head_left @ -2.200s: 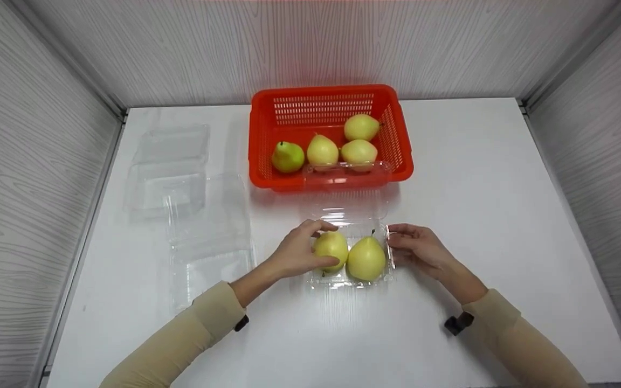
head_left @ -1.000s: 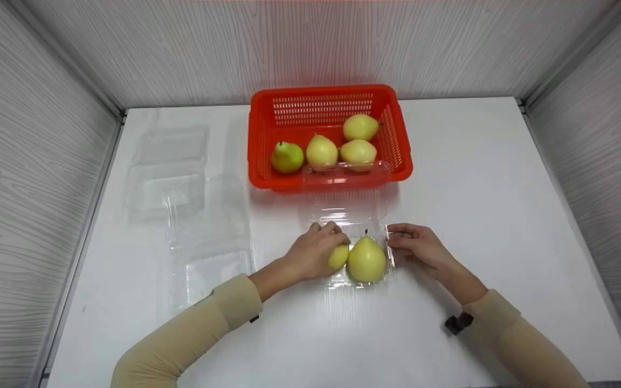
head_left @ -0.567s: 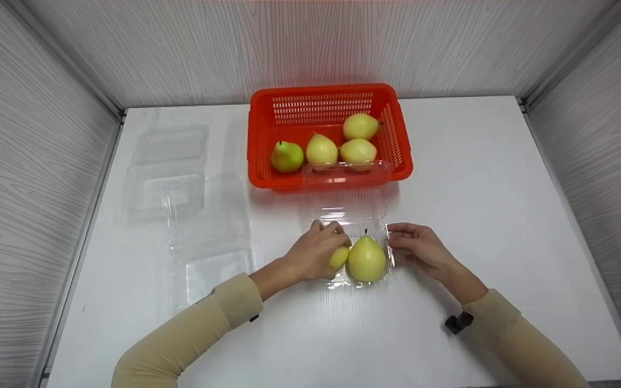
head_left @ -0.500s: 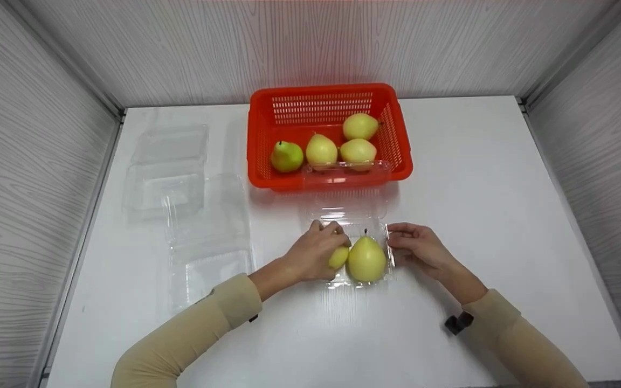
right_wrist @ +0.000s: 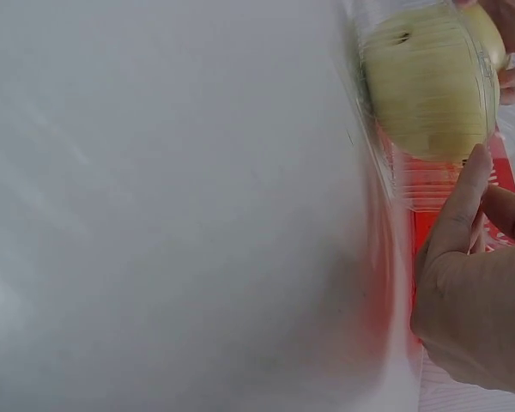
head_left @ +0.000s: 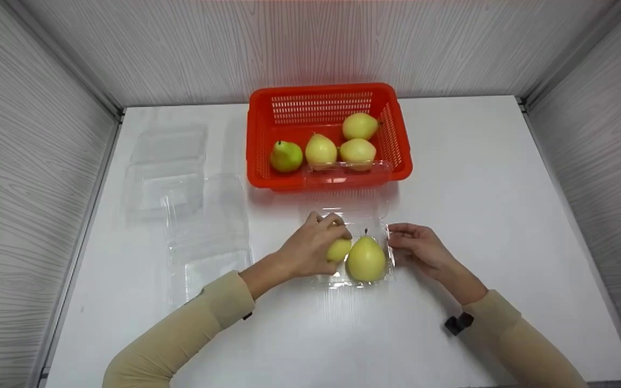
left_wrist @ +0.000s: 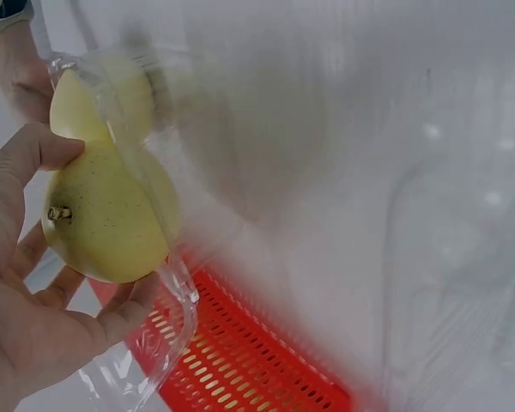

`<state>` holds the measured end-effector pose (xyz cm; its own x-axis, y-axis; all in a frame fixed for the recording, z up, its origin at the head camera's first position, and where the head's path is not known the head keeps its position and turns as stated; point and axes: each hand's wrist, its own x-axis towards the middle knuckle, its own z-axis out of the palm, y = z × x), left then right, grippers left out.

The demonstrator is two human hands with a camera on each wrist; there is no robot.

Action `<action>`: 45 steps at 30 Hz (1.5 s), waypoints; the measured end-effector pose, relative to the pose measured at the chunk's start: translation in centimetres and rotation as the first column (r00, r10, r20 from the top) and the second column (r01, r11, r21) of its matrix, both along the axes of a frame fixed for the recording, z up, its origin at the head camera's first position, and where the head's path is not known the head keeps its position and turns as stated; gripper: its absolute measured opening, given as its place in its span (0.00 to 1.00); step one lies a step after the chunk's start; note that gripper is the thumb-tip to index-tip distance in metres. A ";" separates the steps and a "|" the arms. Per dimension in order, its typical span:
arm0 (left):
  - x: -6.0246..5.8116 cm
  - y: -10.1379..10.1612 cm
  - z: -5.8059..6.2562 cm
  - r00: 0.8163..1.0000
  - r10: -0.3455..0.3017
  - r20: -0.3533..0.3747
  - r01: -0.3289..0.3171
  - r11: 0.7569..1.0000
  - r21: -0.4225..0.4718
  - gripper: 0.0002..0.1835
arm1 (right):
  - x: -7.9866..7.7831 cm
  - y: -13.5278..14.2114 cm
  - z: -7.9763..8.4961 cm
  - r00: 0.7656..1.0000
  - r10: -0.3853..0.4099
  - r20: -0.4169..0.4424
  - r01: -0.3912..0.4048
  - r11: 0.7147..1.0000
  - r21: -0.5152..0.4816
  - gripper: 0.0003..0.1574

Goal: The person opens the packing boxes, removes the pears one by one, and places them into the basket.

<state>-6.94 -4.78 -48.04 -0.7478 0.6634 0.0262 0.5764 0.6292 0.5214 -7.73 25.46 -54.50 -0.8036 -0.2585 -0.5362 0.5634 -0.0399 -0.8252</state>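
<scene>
In the head view my left hand grips a yellow pear at the left side of a clear plastic clamshell. The left wrist view has the thumb on one side of this pear and curled fingers on the other, its stem end showing. A second yellow pear stands beside it in the clamshell, stem pointing away from me. My right hand rests its extended fingertips at the clamshell's right wall; in the right wrist view a straight finger touches the plastic beside a pear.
Behind the clamshell is a red basket with several pears, one greener pear at its left. The raised clamshell lid overlaps the basket's front. More open clear clamshells lie on the white table at the left. Panels enclose the back and sides.
My left hand closed further over the left pear, moving right, then shifted slightly away from me with the pear in its grip. The right hand has stayed at the clamshell's right wall.
</scene>
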 end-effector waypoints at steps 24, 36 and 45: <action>-5.6 -2.6 6.8 0.995 0.076 -0.069 -0.066 0.988 0.137 0.28 | 0.1 0.0 -0.1 1.000 0.000 -0.014 0.001 0.999 0.040 0.22; -9.4 -3.9 8.1 0.986 0.164 -0.023 -0.152 0.948 0.279 0.28 | 0.1 0.1 -0.1 1.000 0.009 0.024 -0.009 1.000 -0.010 0.29; -10.4 -4.3 9.1 0.983 0.186 -0.003 -0.174 0.927 0.333 0.28 | 0.1 0.2 -0.1 1.000 -0.016 0.009 0.016 1.000 -0.002 0.18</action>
